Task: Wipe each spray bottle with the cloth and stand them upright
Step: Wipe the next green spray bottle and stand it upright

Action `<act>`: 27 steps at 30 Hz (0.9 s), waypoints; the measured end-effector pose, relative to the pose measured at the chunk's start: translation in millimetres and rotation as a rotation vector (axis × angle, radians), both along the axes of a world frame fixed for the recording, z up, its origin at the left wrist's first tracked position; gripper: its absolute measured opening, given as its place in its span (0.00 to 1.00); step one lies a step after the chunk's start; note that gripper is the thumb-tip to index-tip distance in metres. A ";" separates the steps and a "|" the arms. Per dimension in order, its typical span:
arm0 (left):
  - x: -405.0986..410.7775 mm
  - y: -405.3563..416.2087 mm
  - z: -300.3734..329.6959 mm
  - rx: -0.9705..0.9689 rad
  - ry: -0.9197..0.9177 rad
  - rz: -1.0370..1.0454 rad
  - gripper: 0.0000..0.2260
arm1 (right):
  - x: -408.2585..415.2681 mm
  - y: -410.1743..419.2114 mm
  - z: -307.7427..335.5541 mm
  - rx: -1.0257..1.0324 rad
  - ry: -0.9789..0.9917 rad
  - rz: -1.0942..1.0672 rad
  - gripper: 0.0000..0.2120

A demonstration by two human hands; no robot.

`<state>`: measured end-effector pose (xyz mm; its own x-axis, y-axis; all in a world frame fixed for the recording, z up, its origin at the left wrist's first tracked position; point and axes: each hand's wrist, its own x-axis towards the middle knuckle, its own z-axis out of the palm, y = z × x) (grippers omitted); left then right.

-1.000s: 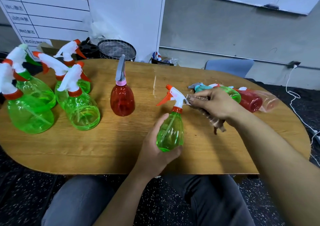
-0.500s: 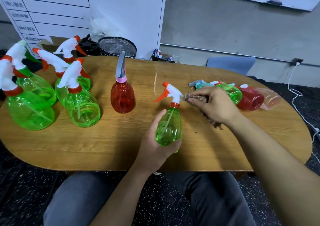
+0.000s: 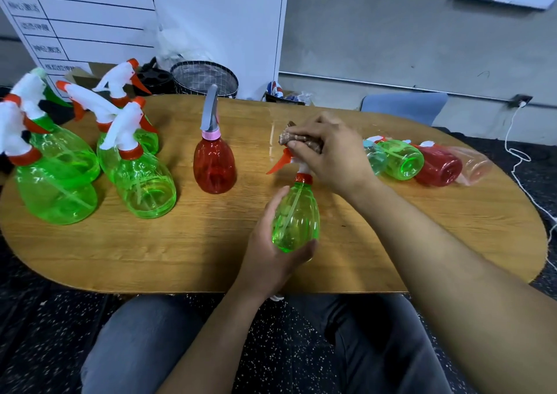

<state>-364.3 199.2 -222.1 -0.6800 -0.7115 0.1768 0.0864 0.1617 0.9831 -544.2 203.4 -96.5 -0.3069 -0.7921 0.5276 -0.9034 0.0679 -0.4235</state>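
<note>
At 9 o'clock on the table [image 3: 391, 243], five green bottles [image 3: 144, 188] and a red bottle [image 3: 214, 164] were stood upright. At centre, a small green bottle [image 3: 297, 215] was gripped around its body by the left hand [image 3: 271, 252]; the cloth [image 3: 301, 140] was pinched over its spray head by the right hand [image 3: 331, 155]. The head-wiping step was judged in progress. At 3 o'clock, four bottles [image 3: 422, 161] were left lying down. Next, the body would need wiping and the bottle standing upright.

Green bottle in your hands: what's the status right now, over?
Left hand grips small green bottle. Right hand presses cloth onto its spray head. Four bottles lying unwiped at right. Nothing in the way.
</note>
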 end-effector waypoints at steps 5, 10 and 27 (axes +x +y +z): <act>0.2 1.1 1.5 -0.009 0.003 -0.031 0.44 | -2.9 2.9 -1.0 -0.061 -0.046 -0.042 0.13; -1.0 4.7 0.2 -0.090 -0.003 0.093 0.43 | 3.5 16.5 -11.0 -0.139 -0.360 0.153 0.09; -1.1 4.9 -2.6 -0.193 -0.108 0.151 0.31 | 24.1 69.6 -136.7 -0.369 -0.954 -0.017 0.12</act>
